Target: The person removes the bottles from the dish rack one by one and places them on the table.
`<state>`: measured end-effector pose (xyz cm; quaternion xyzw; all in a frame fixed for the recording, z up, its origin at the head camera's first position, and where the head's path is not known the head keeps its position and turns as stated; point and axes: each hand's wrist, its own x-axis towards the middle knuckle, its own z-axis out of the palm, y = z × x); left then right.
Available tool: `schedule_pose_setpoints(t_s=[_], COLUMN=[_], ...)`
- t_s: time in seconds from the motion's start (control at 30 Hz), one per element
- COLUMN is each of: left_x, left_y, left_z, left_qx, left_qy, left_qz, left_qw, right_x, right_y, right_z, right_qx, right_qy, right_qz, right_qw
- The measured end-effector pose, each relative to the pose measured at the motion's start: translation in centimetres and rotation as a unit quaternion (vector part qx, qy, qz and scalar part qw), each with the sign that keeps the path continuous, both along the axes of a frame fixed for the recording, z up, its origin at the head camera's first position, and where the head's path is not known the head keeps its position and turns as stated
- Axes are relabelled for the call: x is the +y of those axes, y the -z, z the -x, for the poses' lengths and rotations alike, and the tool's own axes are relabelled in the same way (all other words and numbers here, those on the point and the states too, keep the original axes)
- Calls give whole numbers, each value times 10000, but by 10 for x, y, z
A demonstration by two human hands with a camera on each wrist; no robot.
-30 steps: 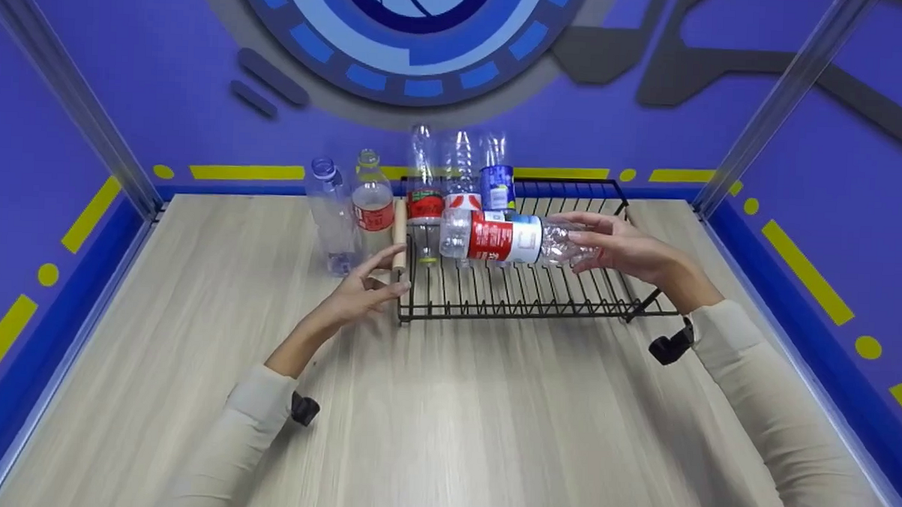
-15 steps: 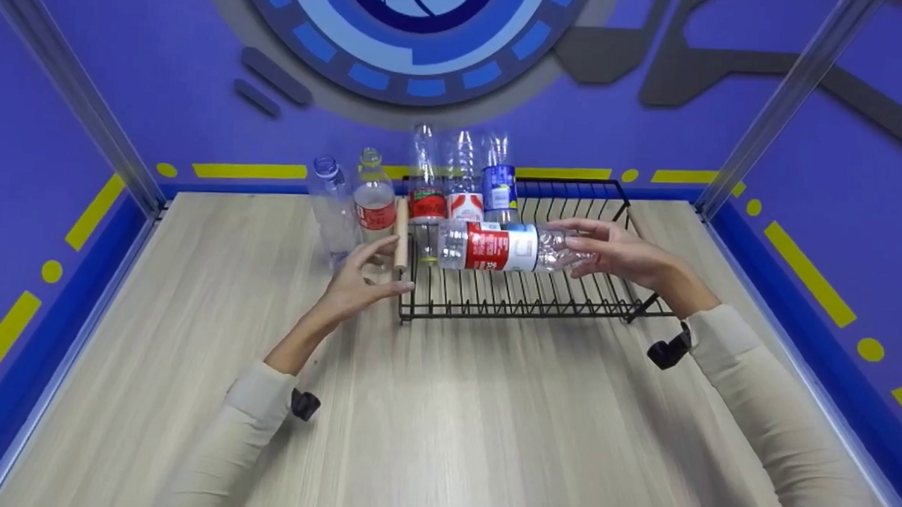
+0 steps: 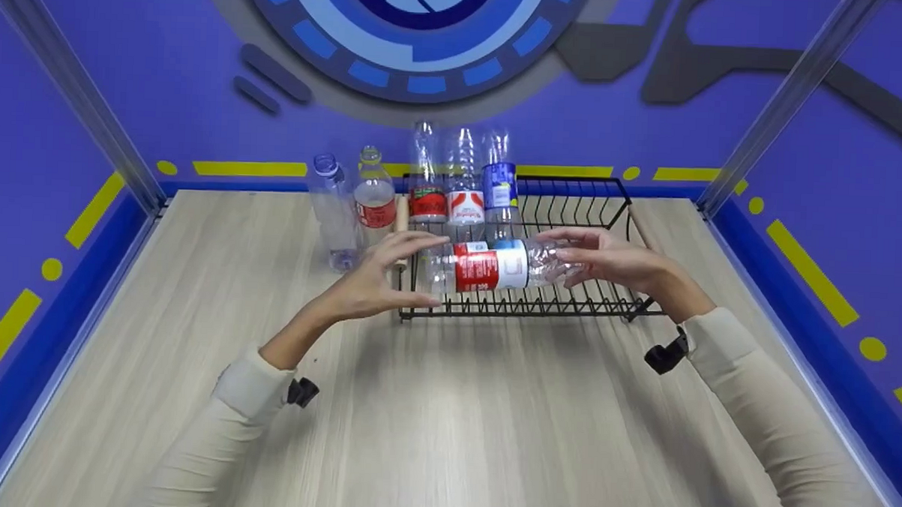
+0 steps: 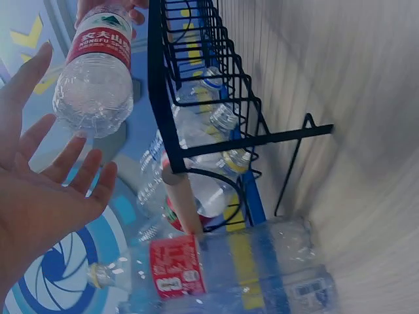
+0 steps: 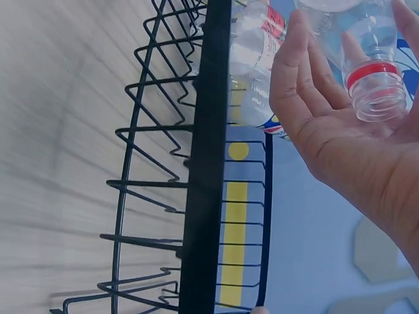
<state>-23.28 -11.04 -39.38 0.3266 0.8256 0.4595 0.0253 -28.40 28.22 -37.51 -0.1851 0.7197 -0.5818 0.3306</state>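
Pale wood table (image 3: 445, 418), dark wire rack (image 5: 205, 203). Your right hand (image 3: 619, 261) grips a red-labelled bottle (image 3: 477, 269) near its neck; left hand (image 3: 371, 282), fingers spread, brackets its base, contact unclear.

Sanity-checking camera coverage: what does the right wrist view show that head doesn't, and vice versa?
Right wrist only: the uncapped mouth of the held bottle.
Head only: the left hand, plus two bottles standing left of the wire rack.
Both: the right hand, the held bottle, the rack and bottles in it.
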Motion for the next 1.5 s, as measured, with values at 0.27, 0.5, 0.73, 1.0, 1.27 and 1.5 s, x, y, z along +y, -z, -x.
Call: schedule_pose_setpoints(t_s=[0.27,0.5,0.73,1.0,1.27,1.5], left_x=[13,17,17,13,-3,-26], left_y=[-13,-19,-19,-18,-12,-4], left_z=[-9,-10,-11,-13,-10,-11], left_qx=[112,396,582,636,333,-237], left_qy=[334,456,222,130,18,-420], left_qz=[440,751,1105,864,425,81], left_qw=[9984,9953,9919,9941,9985,9988], right_x=[-11,-15,-16,-12,11,58], right_y=[-7,-12,-12,-14,-26,-32], right_z=[-6,-11,-12,-12,-7,4], right_qx=[35,162,283,463,494,476], right_qy=[-247,-417,-542,-771,-669,-333], right_qz=[-94,-129,-184,-83,26,225], right_qw=[9996,9989,9980,9959,9965,9981])
